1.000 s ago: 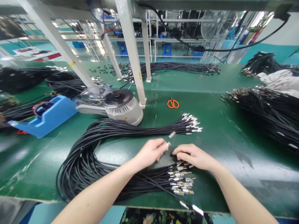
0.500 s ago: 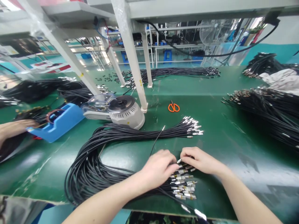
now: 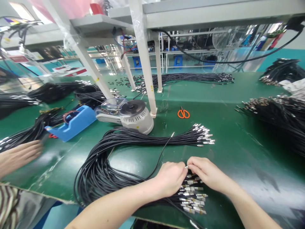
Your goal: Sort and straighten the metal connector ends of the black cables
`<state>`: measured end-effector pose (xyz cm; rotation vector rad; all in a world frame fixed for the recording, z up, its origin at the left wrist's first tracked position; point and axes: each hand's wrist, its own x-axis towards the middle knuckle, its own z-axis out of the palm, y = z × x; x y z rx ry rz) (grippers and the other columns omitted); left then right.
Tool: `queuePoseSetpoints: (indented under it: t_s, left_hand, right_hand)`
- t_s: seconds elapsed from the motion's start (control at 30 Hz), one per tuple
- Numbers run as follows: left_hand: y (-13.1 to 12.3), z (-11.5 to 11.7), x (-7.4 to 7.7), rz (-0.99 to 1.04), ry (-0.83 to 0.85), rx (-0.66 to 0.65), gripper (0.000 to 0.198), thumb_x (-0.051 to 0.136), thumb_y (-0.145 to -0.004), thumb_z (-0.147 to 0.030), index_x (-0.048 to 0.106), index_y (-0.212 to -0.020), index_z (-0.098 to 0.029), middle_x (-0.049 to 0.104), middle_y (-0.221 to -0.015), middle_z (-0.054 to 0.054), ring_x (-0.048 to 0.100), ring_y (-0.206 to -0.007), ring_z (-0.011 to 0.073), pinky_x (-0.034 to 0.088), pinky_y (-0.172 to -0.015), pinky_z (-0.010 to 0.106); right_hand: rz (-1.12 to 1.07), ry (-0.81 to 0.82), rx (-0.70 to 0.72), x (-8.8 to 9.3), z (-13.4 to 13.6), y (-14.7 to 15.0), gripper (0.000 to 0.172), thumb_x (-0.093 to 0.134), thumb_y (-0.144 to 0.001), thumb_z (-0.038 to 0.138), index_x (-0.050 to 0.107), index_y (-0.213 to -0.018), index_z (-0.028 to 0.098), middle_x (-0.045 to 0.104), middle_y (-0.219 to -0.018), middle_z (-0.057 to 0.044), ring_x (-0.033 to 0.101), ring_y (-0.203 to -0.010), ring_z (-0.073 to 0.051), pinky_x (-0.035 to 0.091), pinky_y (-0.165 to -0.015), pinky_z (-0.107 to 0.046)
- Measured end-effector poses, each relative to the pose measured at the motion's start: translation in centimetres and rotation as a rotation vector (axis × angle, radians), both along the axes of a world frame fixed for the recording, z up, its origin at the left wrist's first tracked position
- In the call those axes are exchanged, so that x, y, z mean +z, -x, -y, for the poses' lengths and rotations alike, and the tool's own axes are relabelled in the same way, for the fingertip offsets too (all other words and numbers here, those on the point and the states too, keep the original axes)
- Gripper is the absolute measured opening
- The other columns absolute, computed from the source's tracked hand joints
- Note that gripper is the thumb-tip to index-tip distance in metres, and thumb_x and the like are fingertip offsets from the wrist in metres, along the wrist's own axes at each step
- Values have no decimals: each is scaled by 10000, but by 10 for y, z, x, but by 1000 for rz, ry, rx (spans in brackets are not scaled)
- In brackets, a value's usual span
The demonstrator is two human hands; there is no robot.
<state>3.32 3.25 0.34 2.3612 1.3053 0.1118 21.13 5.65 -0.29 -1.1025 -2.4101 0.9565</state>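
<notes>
A green worktop [image 3: 228, 146] is showing wide room between heaped cables [image 3: 281, 124] toward its right and a looped cable bundle [image 3: 95, 168] lying along its near edge. The left hand [image 3: 170, 178] and right hand [image 3: 205, 171] are pinching a silver tip [image 3: 186, 167], fingers nearly closed.

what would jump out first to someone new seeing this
Probably the big loop of black cables on the near part of the green table, its silver-tipped ends pointing right. Next, the left hand and right hand meet over its lower end, a small silver tip showing between them. Beyond, orange-handled scissors lie right of the grey round machine.
</notes>
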Motion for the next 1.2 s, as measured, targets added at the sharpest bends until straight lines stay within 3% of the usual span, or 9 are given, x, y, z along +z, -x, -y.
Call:
queuePoseSetpoints:
  t_s: [0.47, 0.67, 0.87, 1.03, 1.13, 1.2]
  left_hand:
    - [-3, 2, -12, 40, -8, 13, 360, 184, -922, -259, 481, -739, -172, 605, -691, 36, 560, -612, 165, 337, -576, 266]
    - [-2, 1, -14, 122, 31, 3, 347, 217, -912, -267, 463, -686, -172, 569, -653, 18, 514, -579, 149, 314, -566, 261]
    - [9, -15, -5, 487, 220, 110, 308, 351, -878, -304, 490, -643, -161, 468, -586, -28, 431, -564, 97, 314, -560, 215]
    - [27, -27, 6, 827, 417, 260, 271, 428, -842, -351, 529, -702, -142, 389, -495, -51, 366, -470, 75, 311, -487, 200]
    - [30, -27, 6, 1016, 597, 311, 284, 474, -814, -393, 534, -722, -130, 410, -488, -43, 381, -448, 76, 325, -449, 202]
    - [28, -26, 4, 1115, 722, 341, 294, 511, -790, -416, 535, -738, -127, 402, -493, -44, 349, -432, 64, 271, -401, 184]
  right_hand:
    - [59, -101, 24, -1, 3, 2, 217, 358, -873, 149, 491, -704, 175, 531, -668, -11, 471, -634, -133, 344, -595, -239]
    - [7, -50, 30, -3, 2, 3, 230, 369, -874, 166, 487, -676, 172, 515, -641, 3, 466, -618, -120, 344, -588, -226]
    - [-120, 179, -66, 0, -10, -9, 181, 406, -868, 215, 563, -795, 163, 571, -677, 8, 504, -616, -106, 382, -581, -202]
    - [90, 124, -9, -1, -10, -21, 118, 486, -793, 168, 597, -829, 183, 583, -741, -3, 511, -663, -124, 387, -621, -223]
    - [189, 44, 43, -1, -4, -19, 111, 515, -746, 131, 583, -805, 197, 558, -813, -13, 513, -778, -150, 389, -687, -237]
    - [225, 15, 51, -1, -1, -16, 109, 508, -739, 112, 568, -766, 200, 545, -813, -13, 505, -806, -157, 388, -705, -240]
